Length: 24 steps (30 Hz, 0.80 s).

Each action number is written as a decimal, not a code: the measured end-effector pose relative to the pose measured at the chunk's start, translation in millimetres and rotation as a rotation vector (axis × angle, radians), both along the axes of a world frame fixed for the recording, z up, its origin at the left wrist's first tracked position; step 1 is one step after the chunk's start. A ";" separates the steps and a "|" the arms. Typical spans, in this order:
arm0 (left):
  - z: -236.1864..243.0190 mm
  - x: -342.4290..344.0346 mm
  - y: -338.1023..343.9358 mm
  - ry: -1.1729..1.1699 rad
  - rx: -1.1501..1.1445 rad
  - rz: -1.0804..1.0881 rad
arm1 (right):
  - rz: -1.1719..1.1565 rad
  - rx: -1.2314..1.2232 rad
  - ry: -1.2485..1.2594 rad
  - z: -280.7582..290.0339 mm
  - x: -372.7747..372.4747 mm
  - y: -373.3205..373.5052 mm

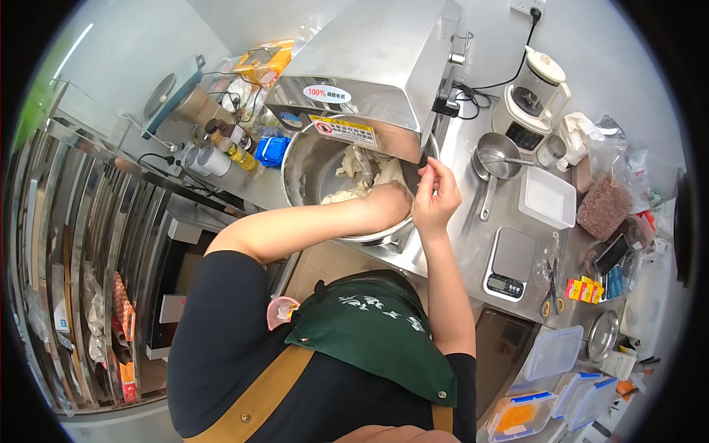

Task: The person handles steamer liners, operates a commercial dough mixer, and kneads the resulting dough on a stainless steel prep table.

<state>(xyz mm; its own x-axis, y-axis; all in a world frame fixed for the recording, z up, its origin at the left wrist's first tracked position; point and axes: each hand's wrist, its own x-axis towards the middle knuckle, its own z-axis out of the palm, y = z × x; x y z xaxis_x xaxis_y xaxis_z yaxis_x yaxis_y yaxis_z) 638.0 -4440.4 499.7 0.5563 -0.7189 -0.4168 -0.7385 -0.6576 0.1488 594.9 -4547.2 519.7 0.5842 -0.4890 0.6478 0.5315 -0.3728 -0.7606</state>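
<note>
A pale, sticky-looking dough lies in the round steel bowl of a mixer, with folds of it rising toward the mixer's head. My left hand reaches down inside the bowl at its right side. It is curled against the dough, its fingers partly hidden. Just outside the bowl's right rim, my right hand is raised with bent fingers and thumb drawn together. Whatever is between those fingertips is too small to make out.
The mixer's steel housing overhangs the bowl. On the right-hand counter are a saucepan, white tray, kitchen scale, scissors and blender. Bottles and a blue package stand left. A tray rack is far left.
</note>
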 end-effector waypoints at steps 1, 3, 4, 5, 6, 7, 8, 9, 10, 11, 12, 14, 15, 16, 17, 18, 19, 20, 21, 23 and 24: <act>4.8 -8.4 11.0 -0.103 -0.123 -0.034 | 0.010 0.067 0.054 -1.2 0.8 0.0; 8.1 -13.3 17.4 -0.202 -0.244 -0.053 | 0.032 0.049 0.018 -4.2 2.7 0.0; 7.5 -10.7 17.8 -0.107 -0.364 -0.035 | 0.038 0.057 0.015 -5.5 3.6 -0.7; 5.2 -9.2 18.3 0.000 -0.485 -0.017 | 0.034 0.089 0.052 -6.7 4.2 -1.2; 2.1 -2.1 13.3 0.120 -0.581 0.025 | 0.047 0.102 0.059 -7.9 4.2 -1.1; -1.7 -1.1 12.6 0.123 -0.581 0.036 | 0.070 0.080 0.032 -8.7 4.3 -1.0; -5.4 -0.1 12.2 0.076 -0.634 0.120 | 0.062 0.076 0.023 -9.3 4.4 -0.9; -9.2 0.5 12.4 -0.018 -0.743 0.156 | 0.038 0.092 0.033 -9.7 4.9 -0.5; -13.5 3.8 11.4 0.024 -0.683 0.208 | 0.060 0.075 0.012 -10.0 5.7 0.1; -18.1 8.8 9.4 0.040 -0.669 0.320 | 0.047 0.100 -0.012 -10.3 6.3 0.6; -22.8 14.1 7.3 0.052 -0.667 0.416 | 0.019 0.145 0.002 -10.7 6.7 1.1; -30.6 26.8 1.2 -0.078 -0.630 0.375 | 0.047 0.118 -0.021 -11.4 6.0 1.0; -32.9 32.9 -2.1 -0.171 -0.574 0.329 | 0.043 0.125 0.002 -11.7 5.5 0.6; -34.0 38.5 -6.2 -0.211 -0.610 0.316 | 0.059 0.105 -0.008 -12.0 5.1 0.3; -33.5 44.6 -12.2 -0.070 -0.435 0.240 | 0.066 0.103 -0.019 -12.2 5.1 -0.1; -31.6 49.3 -18.0 0.064 -0.299 0.150 | 0.055 0.122 0.009 -12.2 4.7 -0.9; -28.6 52.2 -22.0 0.077 -0.258 0.153 | 0.061 0.100 -0.022 -12.0 3.7 -1.4; -24.8 54.5 -25.2 0.076 -0.214 0.060 | 0.078 0.109 0.004 -11.7 2.7 -1.8; -20.7 56.5 -28.1 0.064 -0.185 -0.046 | 0.081 0.134 0.049 -11.1 2.3 -2.3; -14.3 61.8 -35.2 0.205 -0.150 -0.018 | 0.087 0.101 0.040 -10.0 2.2 -2.5; -12.7 64.0 -38.3 0.229 -0.137 -0.029 | 0.082 0.103 0.033 -9.5 2.4 -2.1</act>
<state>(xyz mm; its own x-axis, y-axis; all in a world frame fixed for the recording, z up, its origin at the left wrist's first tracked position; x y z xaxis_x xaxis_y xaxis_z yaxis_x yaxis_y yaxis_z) 702.0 -4478.7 487.0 0.4374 -0.7913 -0.4273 -0.6937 -0.5992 0.3997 597.3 -4549.3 510.2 0.6449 -0.5014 0.5768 0.5312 -0.2485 -0.8100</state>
